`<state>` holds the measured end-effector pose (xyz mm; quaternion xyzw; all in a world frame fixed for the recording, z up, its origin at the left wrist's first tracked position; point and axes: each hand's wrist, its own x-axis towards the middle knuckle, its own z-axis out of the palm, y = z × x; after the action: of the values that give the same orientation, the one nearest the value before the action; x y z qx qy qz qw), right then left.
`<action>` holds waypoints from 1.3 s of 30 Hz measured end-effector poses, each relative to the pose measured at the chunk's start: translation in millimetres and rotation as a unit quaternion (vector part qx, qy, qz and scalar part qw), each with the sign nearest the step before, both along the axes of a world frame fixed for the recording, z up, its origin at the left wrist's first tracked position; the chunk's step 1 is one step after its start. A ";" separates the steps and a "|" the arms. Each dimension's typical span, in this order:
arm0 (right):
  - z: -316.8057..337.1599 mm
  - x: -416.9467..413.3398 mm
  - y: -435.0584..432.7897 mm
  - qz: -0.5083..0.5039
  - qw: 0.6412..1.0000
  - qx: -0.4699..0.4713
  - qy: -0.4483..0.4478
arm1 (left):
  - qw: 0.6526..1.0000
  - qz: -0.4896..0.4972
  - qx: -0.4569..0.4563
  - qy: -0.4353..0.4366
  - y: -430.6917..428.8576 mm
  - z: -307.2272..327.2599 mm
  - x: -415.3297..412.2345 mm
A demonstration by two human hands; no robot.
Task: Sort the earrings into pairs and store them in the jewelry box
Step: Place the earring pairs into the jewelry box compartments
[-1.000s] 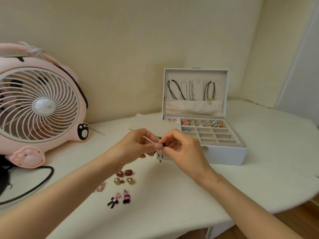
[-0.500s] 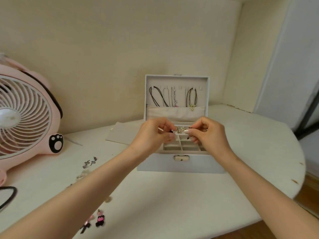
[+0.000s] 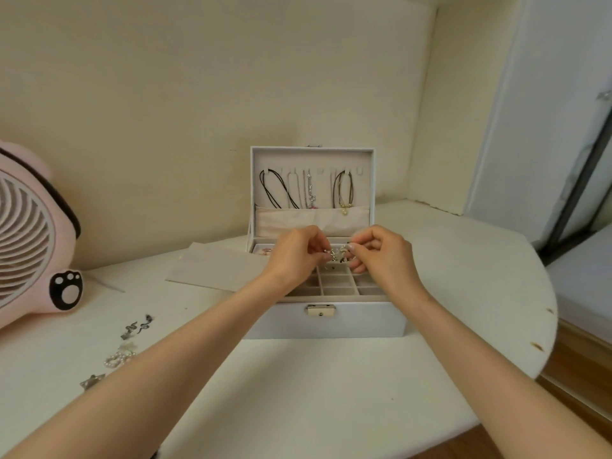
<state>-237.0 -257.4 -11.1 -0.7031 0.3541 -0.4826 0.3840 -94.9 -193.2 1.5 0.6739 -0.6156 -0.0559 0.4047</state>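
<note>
Both hands are hovering over the open box (image 3: 331,321), and each grip is closing in a pinch on small silvery earrings (image 3: 336,255). The left hand (image 3: 294,256) is holding one side between thumb and forefinger, and the right hand (image 3: 381,256) is holding the other. The pieces are hanging nearly together just above the back cells (image 3: 334,283). They are too small to show whether they are matching.

The likeliest slip, as I am judging it, is a drop. The pinches are resting on very little metal, so a loosening finger may be sending an earring into the wrong cell or down among the pieces lying in the back row. There it would be hard to tell apart.

The hooks may also be catching on each other while held this close. Pulling them apart could then be flicking one out past the box wall onto the desk (image 3: 331,409).

A second risk is lying to the left. The left forearm is passing just beside the loose earrings (image 3: 137,326) waiting on the desk, and a careless draw back could be sweeping them toward the edge.
</note>
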 end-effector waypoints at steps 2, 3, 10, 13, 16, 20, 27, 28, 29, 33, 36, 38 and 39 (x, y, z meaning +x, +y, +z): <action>-0.9 -0.1 -0.8 -0.005 1.000 -0.002 0.003 | 0.999 0.013 0.012 -0.039 -3.4 -3.2 -0.1; -1.3 -0.1 -1.1 -0.007 1.000 -0.005 0.007 | 0.998 0.020 0.019 -0.052 -4.7 -4.3 0.3; -1.1 0.4 -2.3 -0.006 0.998 -0.030 0.053 | 0.994 0.029 0.078 -0.074 -7.4 -6.2 2.9; 0.0 -1.0 -3.1 0.001 0.997 -0.012 0.071 | 0.996 0.028 0.064 -0.056 -7.0 -6.0 2.3; -0.1 0.0 -3.5 0.004 0.997 0.008 0.078 | 0.997 0.048 0.031 -0.053 -4.2 -4.9 2.8; -2.5 2.8 -7.3 -0.013 0.994 0.003 0.105 | 0.995 0.063 0.008 -0.076 6.3 -2.2 3.9; -5.0 6.2 -9.3 -0.018 0.990 0.008 0.137 | 0.992 0.066 -0.038 -0.100 32.3 0.2 8.0; -4.7 6.1 -9.3 -0.016 0.990 0.010 0.137 | 0.992 0.066 -0.041 -0.101 36.0 0.3 9.0; -4.2 5.6 -8.8 -0.015 0.990 0.008 0.137 | 0.992 0.066 -0.045 -0.101 40.4 0.7 10.3; -2.6 3.5 -4.1 -0.014 0.990 -0.024 0.138 | 0.991 0.053 -0.056 -0.113 60.6 2.7 16.2; -1.6 4.2 3.6 -0.028 0.982 -0.087 0.163 | 0.989 0.053 -0.054 -0.124 75.0 4.0 20.8; 0.6 4.4 12.6 -0.039 0.974 -0.133 0.181 | 0.990 0.043 -0.056 -0.124 85.1 5.1 24.2; 1.5 4.4 19.5 -0.039 0.969 -0.157 0.186 | 0.990 0.032 -0.061 -0.122 91.6 5.3 25.5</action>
<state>-232.5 -237.9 -9.5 -0.8174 0.3663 -0.4079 0.1767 -69.4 -101.6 6.8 0.6692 -0.6409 0.0774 0.3680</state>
